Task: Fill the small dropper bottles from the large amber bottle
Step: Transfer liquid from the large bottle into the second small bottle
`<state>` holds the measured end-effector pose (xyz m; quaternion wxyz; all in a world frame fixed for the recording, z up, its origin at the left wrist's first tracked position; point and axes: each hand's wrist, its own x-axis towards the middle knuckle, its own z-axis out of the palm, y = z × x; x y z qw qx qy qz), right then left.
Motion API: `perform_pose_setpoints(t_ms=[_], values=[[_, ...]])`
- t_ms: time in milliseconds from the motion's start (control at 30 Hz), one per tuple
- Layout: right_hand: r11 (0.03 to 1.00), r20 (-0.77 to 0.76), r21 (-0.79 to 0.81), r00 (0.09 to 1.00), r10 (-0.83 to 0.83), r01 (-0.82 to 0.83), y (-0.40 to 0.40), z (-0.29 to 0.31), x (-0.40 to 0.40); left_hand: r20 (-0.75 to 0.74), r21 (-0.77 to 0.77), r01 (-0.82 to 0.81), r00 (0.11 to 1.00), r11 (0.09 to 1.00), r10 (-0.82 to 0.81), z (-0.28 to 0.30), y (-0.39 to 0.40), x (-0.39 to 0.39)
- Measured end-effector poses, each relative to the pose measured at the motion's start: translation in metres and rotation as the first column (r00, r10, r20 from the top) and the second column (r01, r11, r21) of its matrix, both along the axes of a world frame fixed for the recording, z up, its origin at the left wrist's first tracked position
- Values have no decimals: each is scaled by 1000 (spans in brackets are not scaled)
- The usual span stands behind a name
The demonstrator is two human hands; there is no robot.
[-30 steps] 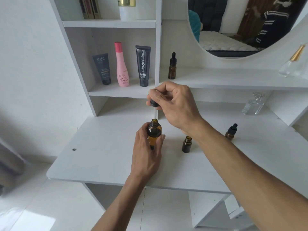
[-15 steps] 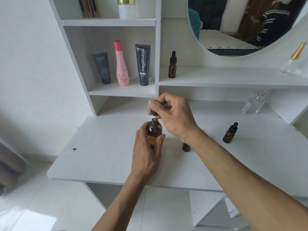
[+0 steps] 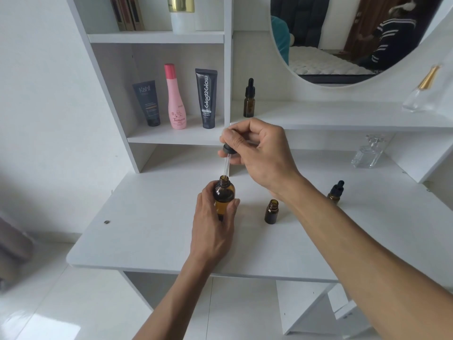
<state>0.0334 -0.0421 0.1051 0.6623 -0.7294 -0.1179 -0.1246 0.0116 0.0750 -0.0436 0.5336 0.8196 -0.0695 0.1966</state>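
Since half a second ago the right hand (image 3: 259, 153) has risen, drawing the dropper (image 3: 226, 159) up so that its glass tube shows again and only the tip sits at the mouth of the large amber bottle (image 3: 224, 196); the uncapped small bottle (image 3: 271, 211), then mostly hidden behind the wrist, is now in plain sight. Thumb and fingers pinch the dropper's black cap, and its rubber bulb is buried in the curled fingers — whether it is being squeezed cannot be told. At 6 o'clock from that hand, the left hand (image 3: 213, 229) grips the large amber bottle upright on the white vanity table (image 3: 152, 231), its fingers covering the lower body and base. Liquid in the tube is too faint to make out. At 3 o'clock from the amber bottle stands the uncapped small bottle, apart from both hands; further toward 2 o'clock a capped dropper bottle (image 3: 335, 192) is partly cut off by the right forearm. Another capped dropper bottle (image 3: 249, 98) stands on the shelf at 12 o'clock, beside a Glad2Glow tube (image 3: 207, 98), a pink Tamara bottle (image 3: 176, 99) and a Kahf tube (image 3: 147, 103). Clear glass perfume bottles (image 3: 367, 153) at the right are hard to resolve.
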Motion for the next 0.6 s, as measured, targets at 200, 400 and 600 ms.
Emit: perform_pose_setpoints(t_ms=[200,400,600], values=[[997,31,71,999,-28,25,-4,13,-3,-3,-15,-3,1000,1000,3,4,-1,-2],[992,62,102,995,-79,72,-13,21,-7,-19,2,-13,1000,1000,13,4,0,-2],[985,15,126,992,-121,118,-38,16,-11,-45,10,-6,999,1000,6,3,0,-2]])
